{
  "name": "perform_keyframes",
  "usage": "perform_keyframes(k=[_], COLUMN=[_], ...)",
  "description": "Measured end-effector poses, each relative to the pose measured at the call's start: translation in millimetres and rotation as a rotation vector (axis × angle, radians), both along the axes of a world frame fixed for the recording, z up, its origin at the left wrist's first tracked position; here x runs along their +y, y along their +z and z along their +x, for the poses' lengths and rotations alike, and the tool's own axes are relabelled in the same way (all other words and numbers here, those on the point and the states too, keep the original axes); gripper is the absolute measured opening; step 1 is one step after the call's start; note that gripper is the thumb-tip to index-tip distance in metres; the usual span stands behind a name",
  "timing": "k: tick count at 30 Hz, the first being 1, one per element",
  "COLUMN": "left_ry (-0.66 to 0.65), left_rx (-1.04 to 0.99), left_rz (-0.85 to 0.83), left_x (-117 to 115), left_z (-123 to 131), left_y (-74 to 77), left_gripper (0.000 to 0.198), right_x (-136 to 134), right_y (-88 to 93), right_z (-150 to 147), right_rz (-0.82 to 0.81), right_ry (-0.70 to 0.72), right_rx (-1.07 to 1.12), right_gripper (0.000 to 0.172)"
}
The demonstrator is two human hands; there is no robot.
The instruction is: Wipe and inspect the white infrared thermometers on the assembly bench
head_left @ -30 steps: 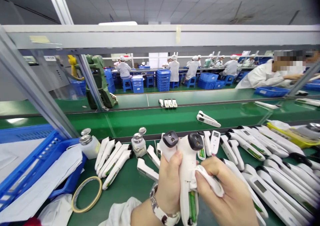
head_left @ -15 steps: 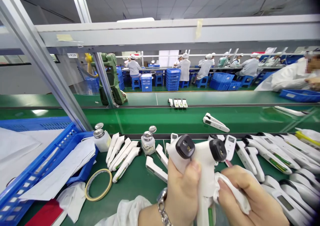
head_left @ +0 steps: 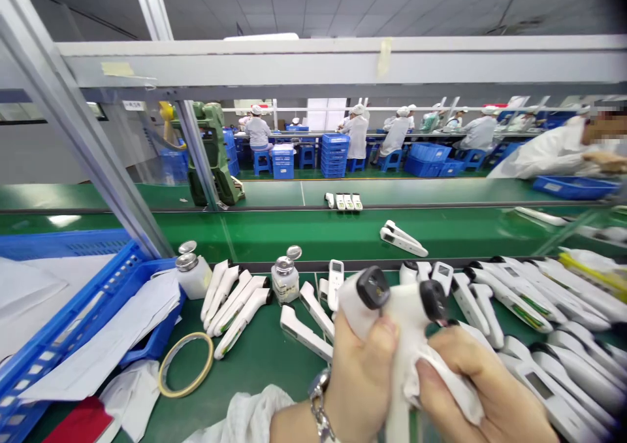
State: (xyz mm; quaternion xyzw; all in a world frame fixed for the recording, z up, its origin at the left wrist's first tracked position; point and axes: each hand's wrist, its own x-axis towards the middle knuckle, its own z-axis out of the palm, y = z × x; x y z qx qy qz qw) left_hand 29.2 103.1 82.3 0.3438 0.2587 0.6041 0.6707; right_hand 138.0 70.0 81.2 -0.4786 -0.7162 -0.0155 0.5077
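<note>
My left hand point(head_left: 360, 377) is closed around two white infrared thermometers with black sensor heads. The left thermometer point(head_left: 353, 302) points its head up and toward me; the right thermometer point(head_left: 409, 309) stands close beside it, its handle partly hidden by my fingers. A white cloth point(head_left: 458, 384) is pinched in my right hand point(head_left: 490, 381) and pressed against the right thermometer's body. Just left of my hands lie more white thermometers point(head_left: 304, 335) on the green bench. To the right, several others point(head_left: 543, 384) lie in rows, some with green circuit boards showing.
Two pump bottles point(head_left: 285, 283) and a tape roll point(head_left: 186, 364) stand or lie left of centre. A blue crate point(head_left: 105, 299) with papers fills the left side. Beyond the bench runs a green belt point(head_left: 304, 234) carrying a pair of thermometers point(head_left: 402, 239). A co-worker point(head_left: 543, 149) leans in far right.
The right hand and cloth have slid a little down and left across the right thermometer. The pair on the belt has moved left. My view has shifted slightly.
</note>
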Motion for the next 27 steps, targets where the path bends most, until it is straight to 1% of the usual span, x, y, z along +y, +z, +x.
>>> perform_keyframes(k=[1, 2, 3, 6, 8, 10, 14, 17, 20, 21, 23, 25, 27], left_ry=[-0.02, -0.066, -0.14, -0.42, -0.523, -0.56, -0.597, -0.637, -0.634, -0.605, -0.503, -0.398, -0.338], left_rx=[-0.024, -0.058, -0.103, -0.256, -0.33, -0.357, -0.378, -0.404, -0.399, -0.38, -0.323, -0.254, -0.216], left_rz=[-0.044, -0.107, -0.187, -0.406, -0.446, -0.432, -0.454, -0.479, -0.505, -0.498, -0.451, -0.386, -0.333], left_x=[2, 4, 6, 15, 19, 21, 21, 23, 25, 25, 23, 19, 14], left_z=[0, -1, -2, -3, -3, -3, -1, -2, -3, -2, 0, 3, 7], left_y=[2.0, 3.7, 4.8, 3.9, 0.7, -2.2, -4.0, -3.6, -2.8, -2.3, -1.2, -0.5, -1.2], left_gripper=[0.029, 0.031, 0.035, 0.045, 0.044, 0.043, 0.041, 0.042, 0.043, 0.043, 0.043, 0.043, 0.043], right_x=[1, 2, 2, 1, -3, -7, -11, -11, -11, -11, -12, -12, -9], right_y=[0.8, 1.3, 1.5, 0.6, -0.3, -0.8, -2.5, -6.9, -11.4, -11.6, -9.1, -3.3, 3.2], right_z=[1, 3, 6, 17, 23, 27, 32, 36, 40, 41, 40, 34, 24], right_rz=[-0.018, -0.038, -0.055, -0.068, -0.065, -0.072, -0.098, -0.11, -0.134, -0.137, -0.116, -0.062, 0.016], right_ry=[-0.019, -0.034, -0.051, -0.102, -0.124, -0.143, -0.159, -0.178, -0.185, -0.185, -0.17, -0.119, -0.042], right_rx=[-0.014, -0.021, -0.017, 0.023, 0.037, 0.027, 0.025, 0.018, 0.0, 0.003, 0.019, 0.034, 0.041], right_gripper=[0.015, 0.015, 0.015, 0.018, 0.018, 0.017, 0.015, 0.014, 0.014, 0.013, 0.011, 0.008, 0.011])
